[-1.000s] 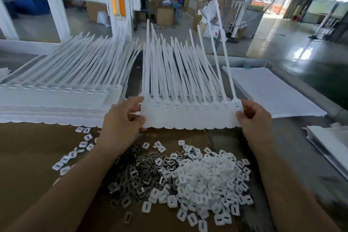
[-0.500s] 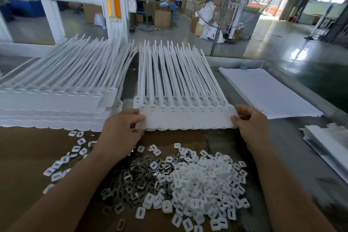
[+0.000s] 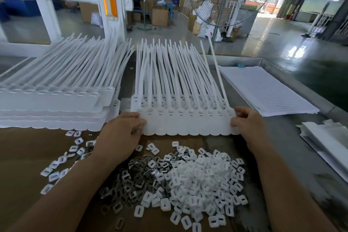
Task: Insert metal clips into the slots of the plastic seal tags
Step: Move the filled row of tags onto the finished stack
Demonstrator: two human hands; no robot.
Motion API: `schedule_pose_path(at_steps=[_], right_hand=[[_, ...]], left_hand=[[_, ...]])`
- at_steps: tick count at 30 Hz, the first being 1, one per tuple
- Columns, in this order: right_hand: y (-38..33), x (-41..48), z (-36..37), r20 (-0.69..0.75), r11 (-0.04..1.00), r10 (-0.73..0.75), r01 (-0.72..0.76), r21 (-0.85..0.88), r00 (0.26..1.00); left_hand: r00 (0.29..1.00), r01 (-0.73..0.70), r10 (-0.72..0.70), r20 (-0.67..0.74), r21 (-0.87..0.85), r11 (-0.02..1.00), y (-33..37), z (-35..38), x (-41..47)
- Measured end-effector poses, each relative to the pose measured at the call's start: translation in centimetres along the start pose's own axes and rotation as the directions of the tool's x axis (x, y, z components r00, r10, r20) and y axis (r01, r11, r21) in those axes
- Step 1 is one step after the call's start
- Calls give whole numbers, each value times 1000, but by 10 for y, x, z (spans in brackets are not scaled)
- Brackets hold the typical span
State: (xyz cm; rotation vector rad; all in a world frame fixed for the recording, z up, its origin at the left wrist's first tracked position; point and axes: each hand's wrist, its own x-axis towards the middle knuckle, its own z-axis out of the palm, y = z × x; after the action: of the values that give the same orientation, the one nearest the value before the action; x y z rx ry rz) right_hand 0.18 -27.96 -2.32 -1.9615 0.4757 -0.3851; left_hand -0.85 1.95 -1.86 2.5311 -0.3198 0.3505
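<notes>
Left grip: your left hand point(image 3: 120, 133) pinches the left end of the seal tag strip point(image 3: 186, 124).
Right grip: your right hand point(image 3: 248, 126) pinches its right end.
Strip: flat on the bench point(image 3: 282, 137), spanning both hands.
Metal clips point(image 3: 131, 177): heaped nearer you, untouched.

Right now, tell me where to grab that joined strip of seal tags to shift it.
Grip the strip of seal tags by its two short ends on the flat tag band, coming in from each side, as the left hand and right hand do. The straps fan loose behind and would flex.
</notes>
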Motion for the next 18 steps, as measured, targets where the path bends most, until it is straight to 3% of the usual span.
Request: schedule_pose_path(at_steps=[11,15,18], right_hand=[[-3,-8,3,-40,975,-97,87,-205,994],[-10,-15,3,-84,926,-216,177,-333,973],[-24,-27,7,-19,908,-318,298,-294,948]], left_hand=[[997,-52,51,51,8,999,1,2,-1],[989,-68,61,133,49,996,-1,4,0],[988,-64,54,145,61,996,-2,6,1]])
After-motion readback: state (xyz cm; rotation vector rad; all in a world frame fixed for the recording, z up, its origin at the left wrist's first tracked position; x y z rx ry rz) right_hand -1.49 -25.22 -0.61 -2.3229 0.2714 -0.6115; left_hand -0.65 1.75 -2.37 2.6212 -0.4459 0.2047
